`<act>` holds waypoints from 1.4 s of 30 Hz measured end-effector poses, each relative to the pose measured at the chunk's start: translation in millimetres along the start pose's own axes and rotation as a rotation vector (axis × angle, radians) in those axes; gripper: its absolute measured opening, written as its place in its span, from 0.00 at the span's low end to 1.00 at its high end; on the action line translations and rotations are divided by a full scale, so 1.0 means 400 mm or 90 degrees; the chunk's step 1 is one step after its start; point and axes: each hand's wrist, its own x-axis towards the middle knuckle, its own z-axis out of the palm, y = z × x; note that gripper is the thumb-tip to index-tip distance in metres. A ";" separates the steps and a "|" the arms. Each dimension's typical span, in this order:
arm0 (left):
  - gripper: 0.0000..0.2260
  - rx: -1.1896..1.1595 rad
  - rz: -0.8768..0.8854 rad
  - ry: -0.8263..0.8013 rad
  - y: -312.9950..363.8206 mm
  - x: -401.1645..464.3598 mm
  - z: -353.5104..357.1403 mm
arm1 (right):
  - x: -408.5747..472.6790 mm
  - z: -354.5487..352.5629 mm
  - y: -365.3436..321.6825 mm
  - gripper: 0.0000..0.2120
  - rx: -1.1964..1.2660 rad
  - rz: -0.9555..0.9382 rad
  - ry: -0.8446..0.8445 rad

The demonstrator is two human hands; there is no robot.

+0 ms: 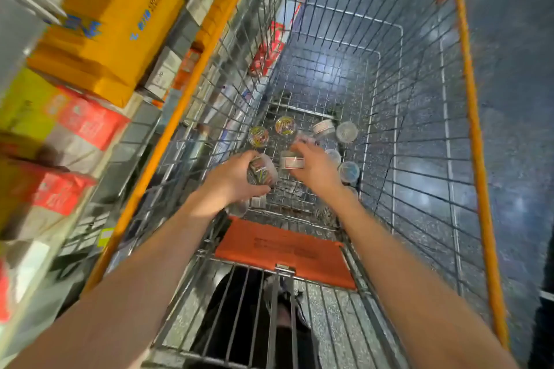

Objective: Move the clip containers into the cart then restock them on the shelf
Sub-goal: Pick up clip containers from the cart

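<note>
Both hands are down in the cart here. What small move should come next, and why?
Probably the right hand should close on the labelled container beside its fingers: the left hand already grips a container of coloured clips, and several more lie on the cart floor.

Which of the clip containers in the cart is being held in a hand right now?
The clear container of coloured clips gripped in the left hand. The others lie loose on the cart floor; the right hand reaches among them.

The head camera is looking steeply down from above into the cart (467, 93), close over it, shelving (69, 117) lying at nine o'clock.
</note>
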 end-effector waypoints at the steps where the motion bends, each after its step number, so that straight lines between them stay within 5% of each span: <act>1: 0.36 -0.005 0.004 0.006 0.020 -0.016 -0.018 | -0.014 -0.028 -0.015 0.21 -0.004 -0.010 0.010; 22: 0.35 -0.023 0.097 0.370 0.197 -0.665 -0.403 | -0.357 -0.517 -0.480 0.21 -0.048 -0.271 0.209; 42: 0.38 0.001 0.155 0.567 0.031 -1.252 -0.402 | -0.771 -0.506 -0.931 0.20 -0.047 -0.446 0.293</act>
